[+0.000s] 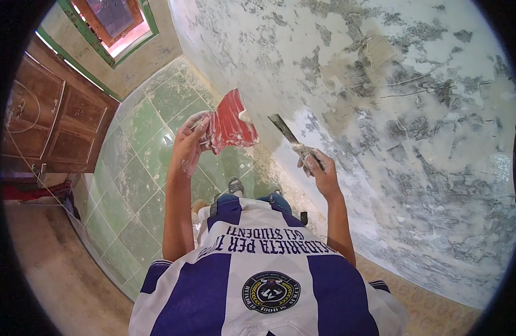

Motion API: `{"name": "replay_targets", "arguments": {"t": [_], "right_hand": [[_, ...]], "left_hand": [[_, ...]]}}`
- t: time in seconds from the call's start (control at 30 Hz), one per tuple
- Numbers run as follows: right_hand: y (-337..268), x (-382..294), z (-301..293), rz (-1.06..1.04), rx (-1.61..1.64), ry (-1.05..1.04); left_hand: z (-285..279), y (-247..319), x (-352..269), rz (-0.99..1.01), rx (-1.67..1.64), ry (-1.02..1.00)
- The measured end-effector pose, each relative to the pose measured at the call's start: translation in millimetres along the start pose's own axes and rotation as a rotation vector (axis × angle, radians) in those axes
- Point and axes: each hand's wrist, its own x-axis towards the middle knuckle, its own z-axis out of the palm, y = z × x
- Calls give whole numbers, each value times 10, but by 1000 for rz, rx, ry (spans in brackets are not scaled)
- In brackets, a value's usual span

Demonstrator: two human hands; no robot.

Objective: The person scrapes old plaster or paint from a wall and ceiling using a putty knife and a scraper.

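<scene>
My left hand [193,138] grips the lower left edge of a red plastic spreader [234,126], smeared with white filler, with a dab of it [244,116] at its right edge. To the right, my right hand [319,164] is closed around the handle of a narrow putty knife [284,127]; its dark blade points up and left, apart from the red spreader. White residue coats the fingers of both hands. Beside my right hand stands a wall [367,122] with patchy white and grey filler.
Green floor tiles [136,138] with whitish stains lie below. A brown wooden door [73,113] and a green-framed window [115,29] are at the upper left. Dark red cloth [37,191] lies at the left. A small dark object [303,217] is near the wall's foot.
</scene>
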Motion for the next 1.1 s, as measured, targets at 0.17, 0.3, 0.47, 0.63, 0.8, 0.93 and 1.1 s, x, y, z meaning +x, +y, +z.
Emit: {"name": "replay_targets", "arguments": {"t": [0.17, 0.3, 0.47, 0.63, 0.8, 0.93, 1.1], "right_hand": [[326, -25, 154, -37, 65, 122], [19, -57, 279, 64, 172, -3], [23, -7, 300, 76, 145, -70], [45, 42, 378, 85, 151, -62], [46, 93, 508, 96, 190, -63], [357, 157, 492, 95, 279, -5], [320, 187, 498, 101, 297, -12]], "left_hand": [[-25, -38, 30, 84, 26, 96], [-55, -38, 36, 95, 99, 175], [-7, -17, 5, 99, 128, 224], [-17, -37, -13, 130, 144, 137], [-60, -105, -21, 185, 190, -8], [-93, -127, -34, 251, 218, -80], [-129, -116, -44, 242, 244, -102]]}}
